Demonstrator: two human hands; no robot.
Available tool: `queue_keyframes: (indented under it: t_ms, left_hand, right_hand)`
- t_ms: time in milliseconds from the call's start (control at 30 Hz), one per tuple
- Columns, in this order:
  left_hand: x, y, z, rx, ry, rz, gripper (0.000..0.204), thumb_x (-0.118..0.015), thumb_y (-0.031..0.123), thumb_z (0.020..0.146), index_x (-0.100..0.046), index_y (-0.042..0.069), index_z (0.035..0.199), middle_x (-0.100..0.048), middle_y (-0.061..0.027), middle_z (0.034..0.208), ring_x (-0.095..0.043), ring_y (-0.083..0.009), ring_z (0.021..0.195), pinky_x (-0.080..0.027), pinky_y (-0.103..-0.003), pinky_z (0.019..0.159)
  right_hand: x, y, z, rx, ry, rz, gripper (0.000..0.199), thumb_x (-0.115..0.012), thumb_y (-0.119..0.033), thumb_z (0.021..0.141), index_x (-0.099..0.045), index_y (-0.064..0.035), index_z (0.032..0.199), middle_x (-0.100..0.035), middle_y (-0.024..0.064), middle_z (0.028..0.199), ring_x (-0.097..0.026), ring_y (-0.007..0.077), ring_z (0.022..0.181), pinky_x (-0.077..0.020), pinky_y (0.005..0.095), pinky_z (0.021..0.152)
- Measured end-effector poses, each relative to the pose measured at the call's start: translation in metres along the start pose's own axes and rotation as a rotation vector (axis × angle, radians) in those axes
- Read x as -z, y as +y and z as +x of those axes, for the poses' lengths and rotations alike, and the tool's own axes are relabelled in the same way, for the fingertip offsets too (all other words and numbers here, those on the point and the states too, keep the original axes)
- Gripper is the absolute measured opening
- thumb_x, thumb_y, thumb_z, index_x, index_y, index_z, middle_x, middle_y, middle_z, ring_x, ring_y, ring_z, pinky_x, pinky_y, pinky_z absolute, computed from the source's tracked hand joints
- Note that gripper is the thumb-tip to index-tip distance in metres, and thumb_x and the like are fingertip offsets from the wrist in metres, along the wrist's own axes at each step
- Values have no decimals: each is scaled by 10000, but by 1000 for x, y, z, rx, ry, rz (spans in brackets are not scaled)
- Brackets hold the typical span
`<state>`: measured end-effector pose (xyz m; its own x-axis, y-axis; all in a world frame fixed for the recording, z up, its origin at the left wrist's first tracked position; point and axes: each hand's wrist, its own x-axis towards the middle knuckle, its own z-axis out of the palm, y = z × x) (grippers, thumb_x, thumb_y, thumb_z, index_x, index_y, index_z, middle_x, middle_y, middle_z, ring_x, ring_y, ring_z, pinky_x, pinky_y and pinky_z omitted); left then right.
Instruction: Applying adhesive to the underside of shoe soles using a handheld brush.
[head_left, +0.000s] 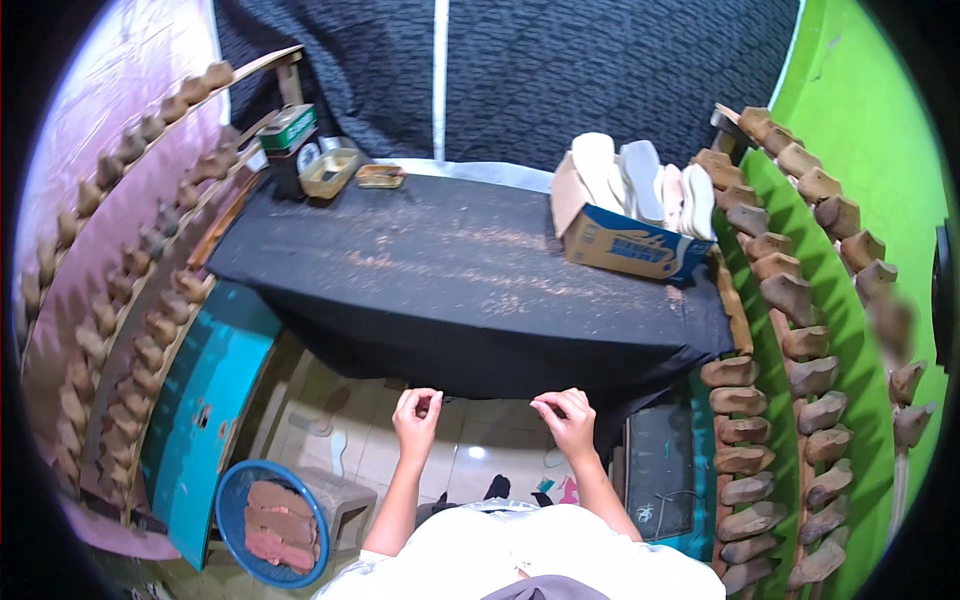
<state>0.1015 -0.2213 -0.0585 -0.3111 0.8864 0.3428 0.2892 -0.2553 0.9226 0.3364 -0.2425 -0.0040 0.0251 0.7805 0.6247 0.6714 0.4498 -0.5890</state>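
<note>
My left hand (418, 422) and my right hand (568, 420) are raised before me, a short gap apart. On each, the fingers curl in and the fingertips meet the thumb in a pinch. Nothing shows between them. Just beyond both hands hangs the front edge of a black cloth (470, 350), draped over a worktable (430, 225). Whether my fingertips touch the cloth cannot be told. Pale brown scraps and dust lie scattered across the tabletop.
A cardboard box (625, 250) of shoe soles stands at the table's back right. A tin (290, 130) and a plastic container (330, 172) stand at the back left. Racks of wooden shoe lasts (785, 295) line both sides. A blue basin (225, 520) sits lower left beside a stool (345, 495).
</note>
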Motion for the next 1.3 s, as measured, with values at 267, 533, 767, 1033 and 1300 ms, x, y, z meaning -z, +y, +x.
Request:
queue_keyframes:
  t_ms: [267, 533, 767, 1033, 1300]
  left_hand:
    - [-133, 48, 67, -210, -224, -74, 82, -649, 76, 810, -623, 2, 787, -561, -36, 747, -504, -82, 599, -411, -223, 546]
    - [-215, 60, 146, -251, -315, -66, 80, -633, 57, 801, -596, -12, 783, -559, -56, 738, -526, -112, 617, -426, -238, 577]
    - [-270, 57, 205, -261, -351, -107, 79, -660, 64, 773, -598, 17, 758, -564, -63, 710, -499, -158, 604, -414, -270, 559]
    - [-301, 60, 238, -296, -409, -71, 80, -661, 54, 762, -593, 14, 749, -563, -72, 703, -511, -172, 617, -421, -282, 571]
    - [-331, 90, 248, -363, -355, -114, 73, -660, 53, 762, -597, 21, 746, -566, -79, 701, -535, -200, 650, -435, -296, 608]
  right_hand:
    - [66, 84, 79, 23, 176, -125, 108, -750, -119, 688, -662, -85, 740, -643, 13, 706, -569, 180, 655, -413, 304, 655]
    - [81, 143, 162, 107, 270, -233, 126, -754, -106, 683, -650, -91, 752, -646, 7, 727, -567, 182, 664, -410, 300, 661]
    - [93, 182, 247, 44, 417, -345, 105, -736, -87, 698, -650, -89, 759, -625, 20, 703, -566, 198, 686, -415, 305, 652]
    - [86, 222, 306, -74, 415, -424, 253, -686, -105, 744, -625, -62, 986, -603, 99, 985, -549, 291, 915, -436, 379, 826]
    - [75, 242, 326, -341, 233, -528, 604, -763, -159, 657, -502, -58, 1191, -500, 172, 1128, -469, 357, 1057, -398, 420, 908]
